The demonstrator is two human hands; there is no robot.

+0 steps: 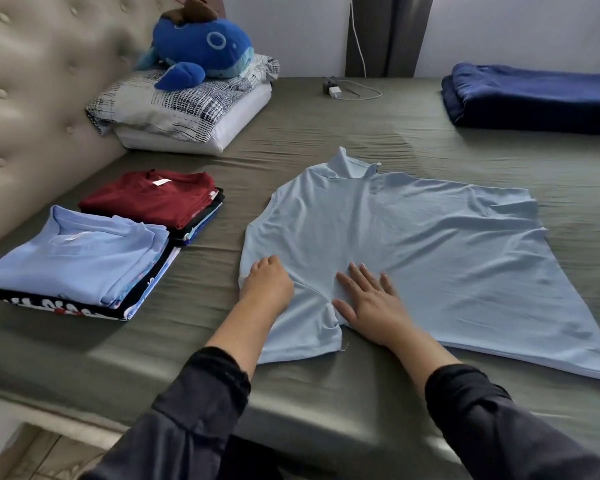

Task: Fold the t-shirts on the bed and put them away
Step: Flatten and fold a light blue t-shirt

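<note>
A wide bed covered in a grey-green fitted sheet [326, 140] fills the view, with a beige tufted headboard [39, 98] along its left side. One pale blue high-necked t-shirt [413, 251] lies spread flat in the middle of the bed, collar pointing away from the person. Two stacks of folded shirts sit to its left: a nearer stack topped by a light blue shirt [80, 265] and a farther stack topped by a dark red shirt [156, 199]. The left hand [267, 282] rests on the spread shirt's left edge, fingers curled down at the fabric; whether it pinches the cloth cannot be told. The right hand [368, 299] presses flat on the shirt, fingers straight and spread. One blue plush whale [198, 50] sits on two stacked pillows [187, 109], and one folded navy blanket [537, 98] lies at far right.
</note>
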